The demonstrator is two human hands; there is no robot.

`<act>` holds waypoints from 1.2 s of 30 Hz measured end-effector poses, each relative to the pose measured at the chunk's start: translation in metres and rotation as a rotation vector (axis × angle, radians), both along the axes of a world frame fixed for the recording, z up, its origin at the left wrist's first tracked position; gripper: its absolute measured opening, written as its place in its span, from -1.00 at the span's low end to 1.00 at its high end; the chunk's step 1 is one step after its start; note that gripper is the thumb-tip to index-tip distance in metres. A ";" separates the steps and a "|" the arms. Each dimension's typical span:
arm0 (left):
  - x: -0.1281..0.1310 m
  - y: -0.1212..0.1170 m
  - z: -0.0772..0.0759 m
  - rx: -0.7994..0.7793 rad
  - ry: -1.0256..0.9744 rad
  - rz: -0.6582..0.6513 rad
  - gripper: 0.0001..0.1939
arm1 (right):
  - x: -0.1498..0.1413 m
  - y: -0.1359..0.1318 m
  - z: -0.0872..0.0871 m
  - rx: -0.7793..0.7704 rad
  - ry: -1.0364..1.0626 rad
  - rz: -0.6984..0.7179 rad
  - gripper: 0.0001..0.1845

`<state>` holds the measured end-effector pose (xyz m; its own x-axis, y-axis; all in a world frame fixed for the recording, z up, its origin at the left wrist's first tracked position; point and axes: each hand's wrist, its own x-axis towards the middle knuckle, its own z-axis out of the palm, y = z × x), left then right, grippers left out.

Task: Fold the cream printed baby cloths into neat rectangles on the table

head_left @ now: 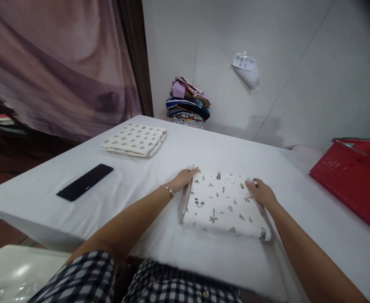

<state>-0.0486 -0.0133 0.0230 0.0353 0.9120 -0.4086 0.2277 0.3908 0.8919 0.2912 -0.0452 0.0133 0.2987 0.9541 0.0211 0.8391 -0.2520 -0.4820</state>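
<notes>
Nearest, lower left: pale plastic item [17, 269], glossy, cut by the frame edge; cannot tell whether it is a container. White-covered table [235, 261] beyond. Patterned cloth [223, 202] lies folded flat on it, in front of the person, between both hands. Left hand [182, 179]: fingers close together, touching the cloth's far left corner; cannot tell if they pinch it. Right hand [262, 191]: thumb on top at the right edge, fingers slightly bent; underside grip hidden, cannot tell how firm. Black slab [85, 182] flat at left. Red basket [352, 176] at right, thin handle across its top; contents cannot be made out. Second cloth [134, 140], folded, near the far left edge. Beyond: clothes pile [188, 103] against the wall; note [244, 63], handwritten, on the wall.
</notes>
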 end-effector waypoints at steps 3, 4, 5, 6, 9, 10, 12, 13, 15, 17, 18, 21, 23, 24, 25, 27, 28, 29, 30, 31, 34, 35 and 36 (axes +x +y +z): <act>-0.006 0.000 -0.006 0.100 0.070 0.022 -0.56 | -0.015 -0.003 0.007 0.244 0.022 0.173 -0.49; -0.008 0.000 -0.009 0.126 0.076 0.028 -0.59 | -0.025 -0.005 0.010 0.299 0.050 0.248 -0.57; -0.009 -0.001 -0.012 0.145 0.079 0.033 -0.62 | -0.038 -0.005 0.014 0.325 0.087 0.323 -0.64; -0.010 -0.002 -0.015 0.164 0.082 0.039 -0.65 | -0.052 -0.005 0.018 0.329 0.129 0.394 -0.68; -0.009 -0.005 -0.019 0.219 0.103 0.071 -0.63 | -0.100 0.002 0.028 0.288 0.217 0.552 -0.75; -0.008 -0.007 -0.020 0.242 0.116 0.081 -0.60 | -0.115 0.007 0.029 0.276 0.224 0.583 -0.76; -0.007 -0.010 -0.020 0.286 0.144 0.088 -0.57 | -0.142 0.020 0.028 0.263 0.218 0.621 -0.78; -0.007 -0.012 -0.020 0.308 0.151 0.086 -0.56 | -0.153 0.028 0.026 0.261 0.211 0.630 -0.77; -0.007 -0.014 -0.021 0.350 0.153 0.078 -0.58 | -0.170 0.041 0.020 0.267 0.190 0.635 -0.75; -0.008 -0.016 -0.023 0.385 0.155 0.070 -0.62 | -0.181 0.051 0.012 0.276 0.151 0.636 -0.74; -0.008 -0.017 -0.024 0.398 0.162 0.067 -0.64 | -0.184 0.054 0.008 0.286 0.130 0.638 -0.73; -0.009 -0.019 -0.027 0.436 0.187 0.052 -0.69 | -0.186 0.058 0.001 0.313 0.095 0.658 -0.73; -0.009 -0.020 -0.027 0.458 0.189 0.035 -0.73 | -0.185 0.057 -0.001 0.344 0.115 0.661 -0.77; -0.009 -0.020 -0.027 0.463 0.187 0.028 -0.75 | -0.184 0.057 -0.002 0.361 0.137 0.661 -0.80; -0.009 -0.021 -0.027 0.464 0.184 0.024 -0.76 | -0.183 0.057 -0.003 0.377 0.163 0.661 -0.82; -0.009 -0.022 -0.025 0.461 0.180 0.017 -0.78 | -0.181 0.056 -0.004 0.404 0.217 0.666 -0.83; -0.009 -0.022 -0.024 0.458 0.177 0.015 -0.78 | -0.180 0.056 -0.005 0.413 0.236 0.670 -0.82; -0.009 -0.023 -0.023 0.451 0.175 0.013 -0.79 | -0.180 0.056 -0.005 0.421 0.247 0.672 -0.81; -0.008 -0.023 -0.022 0.443 0.173 0.012 -0.79 | -0.181 0.055 -0.005 0.427 0.253 0.671 -0.79; -0.008 -0.023 -0.022 0.436 0.171 0.012 -0.79 | -0.181 0.053 -0.005 0.432 0.253 0.667 -0.79; -0.008 -0.023 -0.022 0.442 0.167 0.017 -0.77 | -0.185 0.049 -0.002 0.437 0.244 0.661 -0.82; -0.008 -0.023 -0.023 0.450 0.164 0.018 -0.76 | -0.186 0.048 0.000 0.437 0.243 0.663 -0.84; -0.008 -0.022 -0.025 0.459 0.159 0.019 -0.75 | -0.187 0.047 0.001 0.435 0.244 0.664 -0.86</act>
